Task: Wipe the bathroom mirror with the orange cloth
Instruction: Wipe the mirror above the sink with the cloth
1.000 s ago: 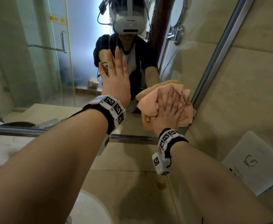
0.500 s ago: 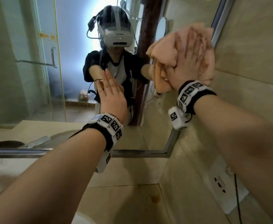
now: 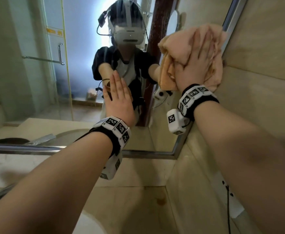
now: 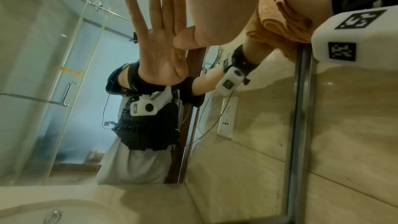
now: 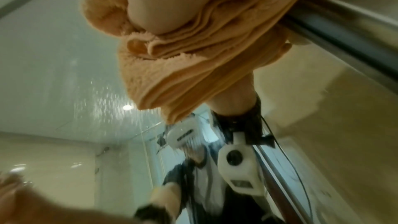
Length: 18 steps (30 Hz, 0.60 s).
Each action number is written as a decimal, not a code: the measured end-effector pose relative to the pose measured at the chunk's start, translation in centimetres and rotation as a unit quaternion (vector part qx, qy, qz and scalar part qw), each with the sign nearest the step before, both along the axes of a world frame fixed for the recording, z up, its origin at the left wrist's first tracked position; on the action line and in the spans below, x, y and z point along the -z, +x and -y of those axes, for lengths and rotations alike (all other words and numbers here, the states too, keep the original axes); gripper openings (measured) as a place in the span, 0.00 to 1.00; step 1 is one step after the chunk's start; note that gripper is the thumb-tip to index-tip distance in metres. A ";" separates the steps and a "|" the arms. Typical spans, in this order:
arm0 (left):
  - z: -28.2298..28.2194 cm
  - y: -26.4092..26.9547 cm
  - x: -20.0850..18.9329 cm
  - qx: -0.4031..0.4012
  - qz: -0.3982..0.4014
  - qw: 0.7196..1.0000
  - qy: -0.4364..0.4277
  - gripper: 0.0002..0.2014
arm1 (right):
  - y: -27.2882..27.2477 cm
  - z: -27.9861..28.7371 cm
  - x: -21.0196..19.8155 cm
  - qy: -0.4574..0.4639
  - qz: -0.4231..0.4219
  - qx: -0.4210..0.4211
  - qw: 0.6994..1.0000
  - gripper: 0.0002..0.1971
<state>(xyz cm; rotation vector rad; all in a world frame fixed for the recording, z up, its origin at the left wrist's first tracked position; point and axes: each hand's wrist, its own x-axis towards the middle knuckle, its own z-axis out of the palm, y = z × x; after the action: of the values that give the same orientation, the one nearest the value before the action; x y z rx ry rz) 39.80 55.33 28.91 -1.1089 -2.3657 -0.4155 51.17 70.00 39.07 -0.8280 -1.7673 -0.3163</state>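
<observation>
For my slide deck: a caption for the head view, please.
Right hand presses orange cloth against bathroom mirror; left hand flat.

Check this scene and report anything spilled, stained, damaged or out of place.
One brownish stain sits on the beige countertop below the mirror, near the corner. Otherwise nothing odd: the right hand presses the orange cloth against the mirror's right edge.

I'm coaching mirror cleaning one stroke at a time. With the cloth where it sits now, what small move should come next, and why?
Probably sweep the orange cloth leftward, away from the frame. The right hand presses it flat against the mirror at its right edge, so it cannot go further right, while most of the glass lies to the left. The left hand rests flat on the glass in that path and may need lifting.
</observation>
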 end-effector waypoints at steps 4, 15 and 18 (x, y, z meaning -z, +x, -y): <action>-0.5 0.8 2.1 0.037 -0.015 0.999 -0.005 0.37 | -0.1 0.6 5.0 -0.039 0.008 -0.004 0.999 0.43; -0.7 0.0 6.3 0.066 -0.036 0.997 0.022 0.38 | 0.9 1.1 18.5 -0.107 0.086 0.016 0.990 0.47; -0.2 -0.2 8.4 0.055 -0.046 0.997 0.000 0.39 | 1.2 1.2 20.9 -0.144 0.102 0.002 0.984 0.47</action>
<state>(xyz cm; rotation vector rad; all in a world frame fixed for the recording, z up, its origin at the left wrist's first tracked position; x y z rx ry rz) 39.63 55.54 20.49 -1.2347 -2.2321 -0.3926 52.36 68.84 18.17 -1.0331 -2.0348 -0.1542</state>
